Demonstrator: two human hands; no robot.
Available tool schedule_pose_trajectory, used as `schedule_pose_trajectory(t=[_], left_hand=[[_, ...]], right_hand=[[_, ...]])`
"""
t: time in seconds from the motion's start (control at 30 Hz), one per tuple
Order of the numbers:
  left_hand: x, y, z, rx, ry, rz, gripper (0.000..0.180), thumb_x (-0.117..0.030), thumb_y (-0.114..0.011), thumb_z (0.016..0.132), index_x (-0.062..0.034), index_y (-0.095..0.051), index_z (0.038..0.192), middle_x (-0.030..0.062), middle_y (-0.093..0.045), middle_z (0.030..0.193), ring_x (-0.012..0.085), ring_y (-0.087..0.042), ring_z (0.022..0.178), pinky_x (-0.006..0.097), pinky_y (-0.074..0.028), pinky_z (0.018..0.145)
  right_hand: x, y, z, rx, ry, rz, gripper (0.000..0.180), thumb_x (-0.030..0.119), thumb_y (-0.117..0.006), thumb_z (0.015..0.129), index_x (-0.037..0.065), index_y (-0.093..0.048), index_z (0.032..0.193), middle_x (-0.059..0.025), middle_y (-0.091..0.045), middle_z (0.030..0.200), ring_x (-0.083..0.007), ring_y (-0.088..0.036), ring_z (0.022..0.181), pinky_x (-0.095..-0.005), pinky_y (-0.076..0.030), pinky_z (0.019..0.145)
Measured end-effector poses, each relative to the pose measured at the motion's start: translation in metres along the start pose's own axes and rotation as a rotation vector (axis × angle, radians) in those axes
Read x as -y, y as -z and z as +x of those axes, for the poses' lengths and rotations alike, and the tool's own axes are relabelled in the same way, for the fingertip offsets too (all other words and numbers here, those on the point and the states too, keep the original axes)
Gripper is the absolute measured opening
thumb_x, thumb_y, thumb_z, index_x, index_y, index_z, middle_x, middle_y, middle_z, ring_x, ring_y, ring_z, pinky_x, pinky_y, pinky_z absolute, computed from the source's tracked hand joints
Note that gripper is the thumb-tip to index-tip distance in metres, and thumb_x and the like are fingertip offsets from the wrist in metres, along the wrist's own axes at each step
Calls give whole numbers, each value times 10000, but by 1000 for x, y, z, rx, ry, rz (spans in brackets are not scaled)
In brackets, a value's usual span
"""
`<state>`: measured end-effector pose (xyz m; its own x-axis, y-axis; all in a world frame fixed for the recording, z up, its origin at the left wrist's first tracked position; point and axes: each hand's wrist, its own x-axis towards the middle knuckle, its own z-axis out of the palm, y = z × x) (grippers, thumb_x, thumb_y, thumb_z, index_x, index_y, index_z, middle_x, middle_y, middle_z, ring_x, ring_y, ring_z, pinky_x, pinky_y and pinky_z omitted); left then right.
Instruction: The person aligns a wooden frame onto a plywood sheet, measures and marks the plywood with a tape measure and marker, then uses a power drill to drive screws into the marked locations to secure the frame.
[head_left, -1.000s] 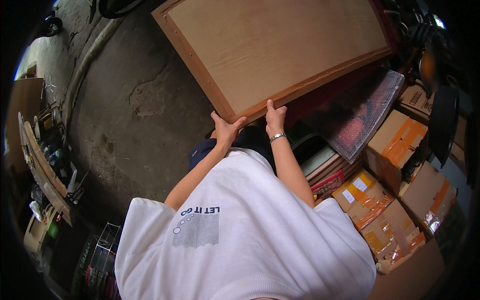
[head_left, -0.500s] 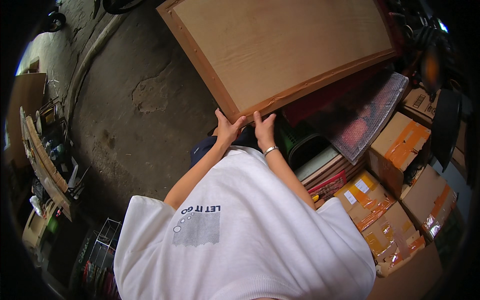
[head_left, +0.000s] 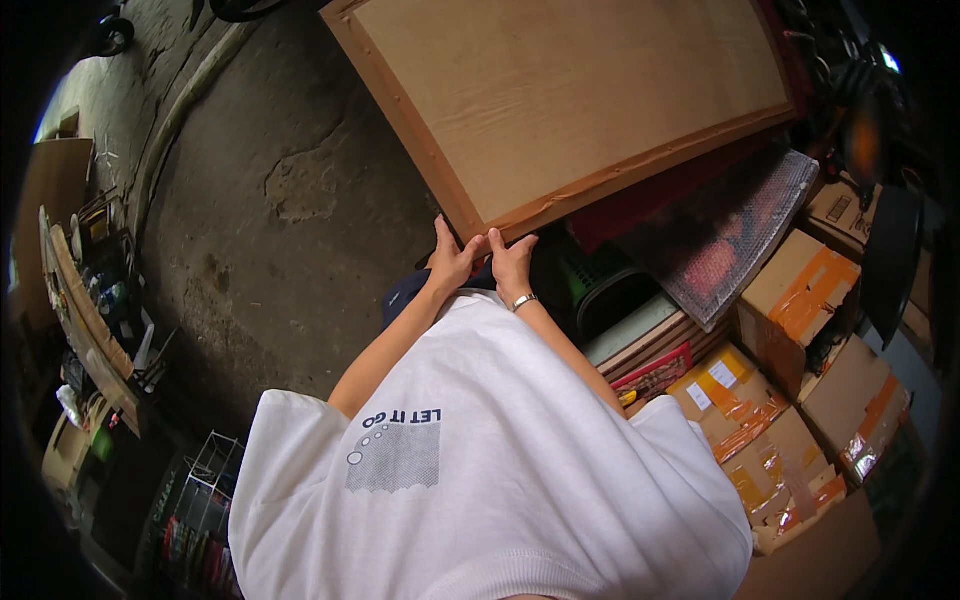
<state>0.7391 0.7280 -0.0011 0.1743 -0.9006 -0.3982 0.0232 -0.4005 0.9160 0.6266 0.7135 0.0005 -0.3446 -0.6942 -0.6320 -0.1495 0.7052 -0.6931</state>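
Note:
A large framed panel (head_left: 590, 95), a pale board with a brown wooden border, fills the upper middle, its nearest corner pointing toward me. At that corner my left hand (head_left: 455, 262) grips the frame, thumb on the top face and other fingers along the left edge. Close beside it, my right hand (head_left: 513, 268), with a metal band at the wrist, holds the near edge just right of the corner. Both hands' fingertips under the frame are partly hidden. Below the panel's right side lies a bubble-wrapped flat piece (head_left: 715, 235) with reddish patches.
Taped cardboard boxes (head_left: 800, 290) are stacked at the right. A dark green plastic basket (head_left: 600, 285) and a stack of flat boards (head_left: 640, 345) lie near my right arm. Grey concrete floor (head_left: 290, 260) spreads left; a wire rack (head_left: 210, 480) and clutter line the left side.
My right hand has slid left along the near edge to the corner, closer to my left hand. The panel has shifted slightly to the right.

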Motion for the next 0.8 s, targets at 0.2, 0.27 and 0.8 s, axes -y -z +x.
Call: schedule_pose_trajectory(t=[0.2, 0.27, 0.8], left_hand=[[5, -4, -1, -38, 35, -89, 680, -159, -665, 880, 55, -224, 1351, 218, -482, 1236, 270, -518, 1124, 320, -429, 951], [-10, -6, 0, -53, 66, -70, 721, -186, -700, 856, 59, -230, 1344, 225, -492, 1225, 278, -528, 1109, 325, -437, 944], [-51, -43, 5, -324, 242, 221, 967, -313, -838, 709, 95, -200, 1310, 318, -510, 1172, 391, -546, 1095, 404, -445, 928]], right_hand=[[14, -9, -1, -69, -52, -64, 512, 150, -707, 850, -82, -336, 1116, -209, -511, 1103, -226, -522, 1027, -322, -455, 882], [12, -6, 1, -41, -57, -55, 514, 164, -712, 849, -78, -347, 1117, -203, -520, 1097, -223, -522, 1030, -323, -453, 884], [30, 54, 51, -160, 146, 94, 568, 351, -714, 851, -107, -439, 1044, -221, -559, 1000, -307, -568, 955, -395, -467, 844]])
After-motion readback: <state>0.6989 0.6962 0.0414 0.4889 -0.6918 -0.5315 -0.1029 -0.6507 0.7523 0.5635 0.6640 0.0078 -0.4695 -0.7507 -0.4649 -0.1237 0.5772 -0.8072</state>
